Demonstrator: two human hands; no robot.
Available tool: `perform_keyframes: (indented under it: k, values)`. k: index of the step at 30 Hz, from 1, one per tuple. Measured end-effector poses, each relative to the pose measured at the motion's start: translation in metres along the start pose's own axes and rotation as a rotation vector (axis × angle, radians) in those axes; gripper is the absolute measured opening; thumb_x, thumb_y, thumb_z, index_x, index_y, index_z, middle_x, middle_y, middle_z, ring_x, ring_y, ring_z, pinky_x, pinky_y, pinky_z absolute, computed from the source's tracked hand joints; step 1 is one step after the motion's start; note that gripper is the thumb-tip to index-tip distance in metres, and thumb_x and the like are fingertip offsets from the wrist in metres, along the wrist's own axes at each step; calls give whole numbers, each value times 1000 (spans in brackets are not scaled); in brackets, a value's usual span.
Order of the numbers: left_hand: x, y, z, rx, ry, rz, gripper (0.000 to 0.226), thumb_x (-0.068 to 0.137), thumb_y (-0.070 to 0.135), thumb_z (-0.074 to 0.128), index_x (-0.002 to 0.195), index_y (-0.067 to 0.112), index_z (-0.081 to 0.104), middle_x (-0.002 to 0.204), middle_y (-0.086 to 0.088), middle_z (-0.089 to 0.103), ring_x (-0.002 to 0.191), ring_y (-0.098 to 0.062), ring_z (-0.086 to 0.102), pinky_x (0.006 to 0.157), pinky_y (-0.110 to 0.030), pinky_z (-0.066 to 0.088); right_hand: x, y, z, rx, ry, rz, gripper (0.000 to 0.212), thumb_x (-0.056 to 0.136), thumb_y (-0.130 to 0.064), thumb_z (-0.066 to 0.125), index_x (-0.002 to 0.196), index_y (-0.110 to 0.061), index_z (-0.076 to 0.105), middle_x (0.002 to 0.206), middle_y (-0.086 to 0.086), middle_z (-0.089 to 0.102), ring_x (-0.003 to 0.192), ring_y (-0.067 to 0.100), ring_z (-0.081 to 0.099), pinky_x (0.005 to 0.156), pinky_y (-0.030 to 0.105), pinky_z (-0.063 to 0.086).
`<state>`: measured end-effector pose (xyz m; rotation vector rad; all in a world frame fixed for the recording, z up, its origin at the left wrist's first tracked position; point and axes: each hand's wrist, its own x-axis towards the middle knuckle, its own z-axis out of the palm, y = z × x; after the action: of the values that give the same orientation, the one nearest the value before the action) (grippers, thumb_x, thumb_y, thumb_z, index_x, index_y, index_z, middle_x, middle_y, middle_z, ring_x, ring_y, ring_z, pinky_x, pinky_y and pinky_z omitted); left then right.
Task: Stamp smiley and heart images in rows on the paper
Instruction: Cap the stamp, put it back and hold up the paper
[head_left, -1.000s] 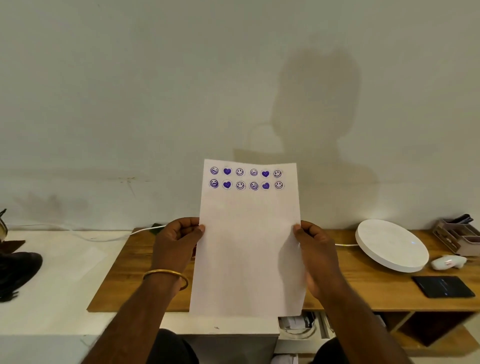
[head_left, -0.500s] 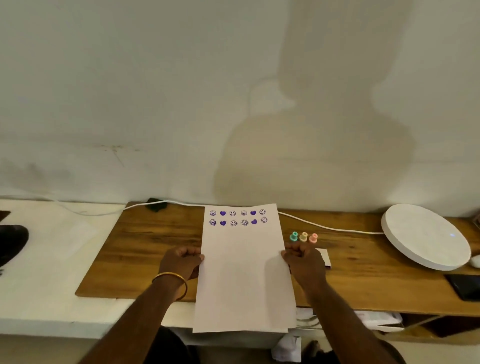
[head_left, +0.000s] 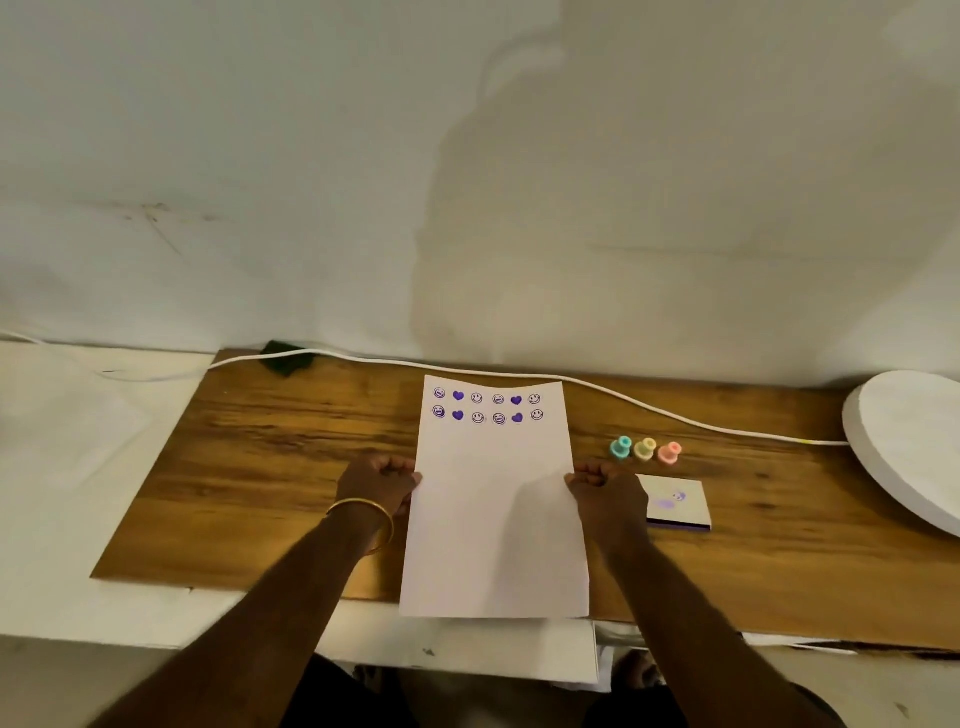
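So going left to right with the paper (head_left: 493, 509) as the landmark: left of its top corner a white cable (head_left: 363, 358) runs along the back of the wooden bench (head_left: 260, 467), passing behind the sheet. The left hand (head_left: 378, 483) has its grip pinched shut on the paper's left edge about halfway down, gold bangle (head_left: 363, 519) on the wrist. The paper lies flat on the bench, near end hanging a bit past the front edge, with two rows of purple stamps (head_left: 488, 406) across the top, smileys and hearts mixed. The right hand (head_left: 605, 491) mirrors the left, grip closed on the right edge. Just right of the paper sit three little stampers, teal stamper (head_left: 620, 449), yellow stamper (head_left: 644, 449), pink stamper (head_left: 669, 453), and closer in, the ink pad (head_left: 678, 503), partly tucked behind the right hand. Further right is a white round disc (head_left: 909, 441). What I'd worry about: that overhang means the sheet could skid or tip once both hands let go, so row three might come out crooked. The fresh ink up top could probably smear if a wrist drags over it.
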<state>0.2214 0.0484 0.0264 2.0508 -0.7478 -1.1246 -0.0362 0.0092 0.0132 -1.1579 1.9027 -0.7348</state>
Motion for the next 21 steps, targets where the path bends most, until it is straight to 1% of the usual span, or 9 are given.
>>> perform_keyframes:
  k: [4,6,8,11,13,16,18,21]
  values:
    - [13,-4,11,34,15,4,15,83,9,72,98,9,70,92,-10,72,81,-28,68,72,-36,58,11,5,11,-77,-6,1,23,86,-20,73,108,-13,71,106,4,73,91,17,65,87,35,55]
    - [19,-6,15,53,24,15,18,83,8,72,101,8,71,94,-10,72,83,-28,68,75,-36,58,14,7,15,-83,-13,3,24,86,-19,73,109,-13,71,106,4,74,92,18,67,85,33,55]
    - [23,-8,17,85,38,35,20,83,9,73,102,7,71,96,-11,72,86,-28,68,82,-41,58,16,10,18,-76,-11,1,25,85,-18,74,109,-13,71,105,4,74,92,17,68,80,28,53]
    - [29,-12,20,131,55,66,20,82,11,73,102,7,72,98,-11,73,89,-28,68,89,-45,55,20,11,19,-92,-11,12,25,86,-19,73,109,-12,71,105,4,74,93,17,67,78,26,49]
    - [31,-14,21,157,72,81,20,82,11,73,102,7,72,99,-11,73,88,-26,67,90,-43,54,22,12,20,-99,-12,14,25,86,-20,73,110,-13,70,106,3,74,93,17,67,77,25,48]
    - [32,-16,23,212,103,116,20,81,13,74,100,7,73,100,-9,73,85,-19,63,86,-31,51,22,13,22,-121,-1,7,25,86,-20,73,110,-13,70,106,3,73,92,16,65,76,25,48]
    - [32,-17,25,246,116,146,20,81,15,74,100,8,73,100,-9,73,85,-19,63,85,-30,50,23,12,22,-148,7,10,26,86,-22,73,110,-13,70,106,3,73,91,15,64,78,27,50]
    - [30,-19,27,269,141,182,25,81,18,75,103,8,72,101,-8,73,86,-20,64,86,-33,51,24,12,23,-164,6,16,27,86,-22,73,110,-12,70,107,4,73,95,20,66,85,35,53]
